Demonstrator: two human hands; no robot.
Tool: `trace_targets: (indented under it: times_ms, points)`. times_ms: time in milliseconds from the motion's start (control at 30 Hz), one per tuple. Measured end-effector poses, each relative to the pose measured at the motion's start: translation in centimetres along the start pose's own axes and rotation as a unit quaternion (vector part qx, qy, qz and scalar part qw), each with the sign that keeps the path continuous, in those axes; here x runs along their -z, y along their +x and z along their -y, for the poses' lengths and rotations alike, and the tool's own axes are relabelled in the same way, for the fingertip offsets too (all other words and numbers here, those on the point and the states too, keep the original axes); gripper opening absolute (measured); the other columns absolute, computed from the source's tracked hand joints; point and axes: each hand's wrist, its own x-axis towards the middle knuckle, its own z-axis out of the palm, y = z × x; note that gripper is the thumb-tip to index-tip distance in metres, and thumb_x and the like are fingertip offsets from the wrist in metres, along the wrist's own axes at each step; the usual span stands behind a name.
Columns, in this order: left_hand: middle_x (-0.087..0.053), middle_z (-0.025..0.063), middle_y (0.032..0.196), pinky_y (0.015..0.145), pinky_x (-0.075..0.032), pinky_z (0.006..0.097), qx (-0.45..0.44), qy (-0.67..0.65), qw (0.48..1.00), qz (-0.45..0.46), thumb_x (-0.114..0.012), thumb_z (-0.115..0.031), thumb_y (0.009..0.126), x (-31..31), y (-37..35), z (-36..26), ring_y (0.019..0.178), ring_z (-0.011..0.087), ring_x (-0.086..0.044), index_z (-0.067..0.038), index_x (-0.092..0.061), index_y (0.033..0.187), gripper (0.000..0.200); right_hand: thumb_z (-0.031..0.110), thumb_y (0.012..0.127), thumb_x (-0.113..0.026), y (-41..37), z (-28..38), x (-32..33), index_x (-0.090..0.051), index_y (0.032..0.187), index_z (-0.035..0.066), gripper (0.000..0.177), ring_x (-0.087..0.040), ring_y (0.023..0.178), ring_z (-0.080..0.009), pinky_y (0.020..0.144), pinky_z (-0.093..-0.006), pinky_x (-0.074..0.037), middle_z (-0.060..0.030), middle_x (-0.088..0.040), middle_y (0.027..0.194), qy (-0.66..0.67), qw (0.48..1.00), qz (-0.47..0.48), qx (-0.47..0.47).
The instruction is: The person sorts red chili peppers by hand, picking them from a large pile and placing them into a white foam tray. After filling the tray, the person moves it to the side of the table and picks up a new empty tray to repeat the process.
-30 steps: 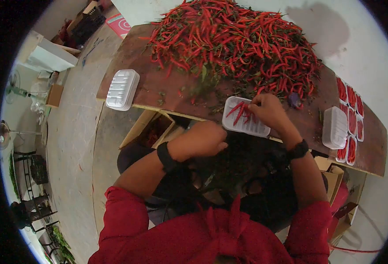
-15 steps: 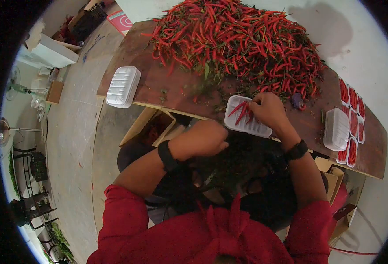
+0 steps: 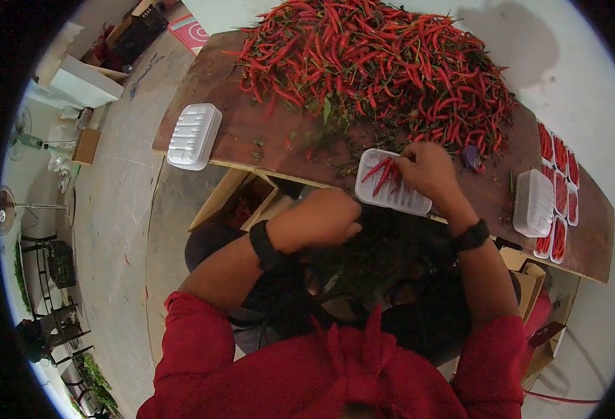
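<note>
A white ribbed plastic tray (image 3: 412,204) with several red chili peppers (image 3: 384,176) in it sits at the table's front edge. My right hand (image 3: 427,167) is over its back right side, fingers pinched at the ends of the chilies there. My left hand (image 3: 319,218) is curled closed above my lap, in front of the table edge and left of the tray; whatever its fingers hold, if anything, is hidden. A large heap of red chilies (image 3: 377,63) with green stems lies behind the tray.
Stacked white trays stand at the left (image 3: 194,137) and the right (image 3: 533,204) of the brown table (image 3: 245,140). Filled chili trays (image 3: 560,195) line the right end. A cardboard box (image 3: 224,199) is below the table's front edge, and a wall rises behind the heap.
My right hand has shifted very slightly up over the tray, and the chilies in it lie a little differently. My left hand has barely moved.
</note>
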Motion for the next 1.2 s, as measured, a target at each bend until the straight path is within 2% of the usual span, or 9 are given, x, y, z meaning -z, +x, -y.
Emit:
trace_targets:
  times_ms: [267,567,800,867,967,1033,1067,1133,1200]
  points:
    - [-0.061,0.0197,0.076,0.067,-0.048,0.0475,0.004,0.005,1.0,0.014,-0.062,-0.026,0.076,0.2,0.1,-0.3,0.076,0.0384,-0.06,-0.001,-0.062,0.075,0.025,0.023,0.069,-0.066,-0.6,-0.3,-0.5,-0.067,0.087,0.006,0.025,-0.063,0.076,-0.0317,0.069,-0.0397,-0.049,-0.0141,-0.066,0.08,0.034,0.998,-0.018,0.041]
    - [-0.06,0.0203,0.077,0.068,-0.047,0.049,0.0,-0.008,1.0,0.024,-0.058,-0.026,0.079,0.3,0.0,-0.2,0.075,0.0401,-0.059,-0.001,-0.06,0.08,0.026,0.019,0.068,-0.065,-0.5,0.4,-1.5,-0.065,0.082,0.007,0.018,-0.062,0.076,-0.0314,0.068,-0.0414,-0.049,-0.0134,-0.064,0.08,-0.028,0.996,-0.042,0.075]
    - [-0.06,0.02,0.075,0.067,-0.047,0.0487,0.006,0.008,0.999,0.041,-0.058,-0.027,0.08,1.1,-0.1,-0.6,0.075,0.0402,-0.059,-0.001,-0.06,0.079,0.026,0.018,0.069,-0.063,-0.5,0.5,-1.1,-0.065,0.079,0.004,0.017,-0.062,0.075,-0.0336,0.067,-0.0415,-0.049,-0.0148,-0.064,0.08,-0.014,0.997,-0.042,0.068]
    - [-0.06,0.0198,0.075,0.067,-0.047,0.0486,0.01,0.01,0.998,0.054,-0.058,-0.028,0.08,1.7,-0.1,-0.6,0.075,0.0402,-0.059,-0.001,-0.06,0.078,0.027,0.017,0.07,-0.064,-0.4,0.3,-0.1,-0.066,0.081,0.003,0.018,-0.063,0.073,-0.0311,0.066,-0.038,-0.049,-0.0156,-0.064,0.079,0.029,0.996,-0.043,0.078]
    - [-0.06,0.019,0.073,0.066,-0.047,0.0463,0.007,-0.026,0.999,-0.025,-0.058,-0.026,0.081,2.5,0.3,-0.3,0.073,0.039,-0.059,-0.001,-0.06,0.077,0.026,0.015,0.07,-0.066,-0.6,-0.2,1.0,-0.066,0.084,0.0,0.02,-0.064,0.07,-0.0239,0.065,-0.0336,-0.049,-0.0147,-0.065,0.076,0.129,0.988,-0.049,0.067]
    - [-0.062,0.0165,0.076,0.066,-0.049,0.041,0.036,-0.156,0.975,-0.151,-0.058,-0.024,0.081,3.1,0.9,-0.2,0.07,0.0328,-0.061,0.0,-0.061,0.082,0.024,0.015,0.071,-0.066,-0.9,-0.2,1.3,-0.065,0.085,-0.001,0.02,-0.063,0.068,-0.0196,0.064,-0.0317,-0.048,-0.0126,-0.065,0.075,0.173,0.983,-0.037,0.044]
    - [-0.062,0.0165,0.076,0.066,-0.049,0.041,0.034,-0.154,0.976,-0.15,-0.058,-0.024,0.081,3.1,1.2,-0.1,0.07,0.0328,-0.061,0.0,-0.061,0.082,0.024,0.014,0.072,-0.067,-1.1,-0.3,1.4,-0.065,0.085,-0.002,0.021,-0.062,0.067,-0.0153,0.063,-0.0298,-0.048,-0.0105,-0.065,0.074,0.216,0.976,-0.023,0.023]
    - [-0.063,0.0124,0.079,0.065,-0.049,0.0341,0.077,-0.228,0.945,-0.222,-0.059,-0.023,0.082,3.0,2.0,0.1,0.069,0.0223,-0.063,0.0,-0.063,0.089,0.024,0.013,0.073,-0.066,-1.2,-1.0,0.3,-0.065,0.085,-0.003,0.019,-0.061,0.067,-0.0134,0.063,-0.0289,-0.048,-0.0088,-0.065,0.073,0.242,0.969,-0.021,0.038]
    - [-0.063,0.0105,0.081,0.064,-0.049,0.0321,0.096,-0.28,0.933,-0.205,-0.059,-0.023,0.082,3.3,2.6,-0.4,0.069,0.0185,-0.062,0.0,-0.063,0.09,0.025,0.011,0.074,-0.065,-1.7,-1.1,0.1,-0.064,0.085,-0.003,0.018,-0.06,0.068,-0.0114,0.063,-0.028,-0.048,-0.0071,-0.065,0.073,0.268,0.962,-0.02,0.051]
